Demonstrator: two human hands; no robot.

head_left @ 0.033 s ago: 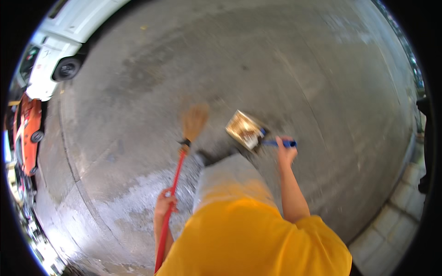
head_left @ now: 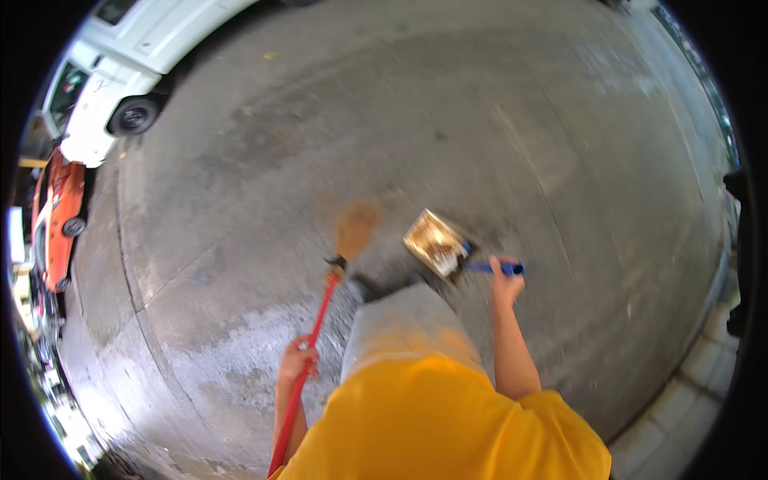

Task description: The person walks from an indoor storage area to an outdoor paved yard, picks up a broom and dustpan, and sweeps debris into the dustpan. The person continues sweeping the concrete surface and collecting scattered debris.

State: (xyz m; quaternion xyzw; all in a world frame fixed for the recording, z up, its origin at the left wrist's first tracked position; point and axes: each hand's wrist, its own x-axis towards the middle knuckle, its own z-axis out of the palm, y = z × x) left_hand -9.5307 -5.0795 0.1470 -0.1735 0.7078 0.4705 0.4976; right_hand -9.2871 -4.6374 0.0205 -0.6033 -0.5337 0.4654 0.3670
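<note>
Dustpan point(head_left: 422, 233) as my landmark: box-shaped, shiny gold inside, ahead of my legs, tilted at an angle to me; whitish and brown patches within, too blurred to name. My right hand point(head_left: 506, 282), just right of the dustpan, is closed around its blue handle point(head_left: 480, 267). My left hand point(head_left: 298, 358), nearer me and left of the dustpan, is wrapped round the red stick of a broom point(head_left: 323, 308). Tan bristles point(head_left: 358, 226) fan out beside the dustpan on its left, apart from it, edges smeared; whether they touch the concrete ground point(head_left: 200, 176) I cannot tell. Dark, wet-looking patches on the ground beyond the dustpan. Well off to its left, an orange car point(head_left: 58, 252); farther ahead on that same side, a white vehicle point(head_left: 152, 32). Pale paved strip point(head_left: 672, 408) far right of the dustpan, nearer me.
</note>
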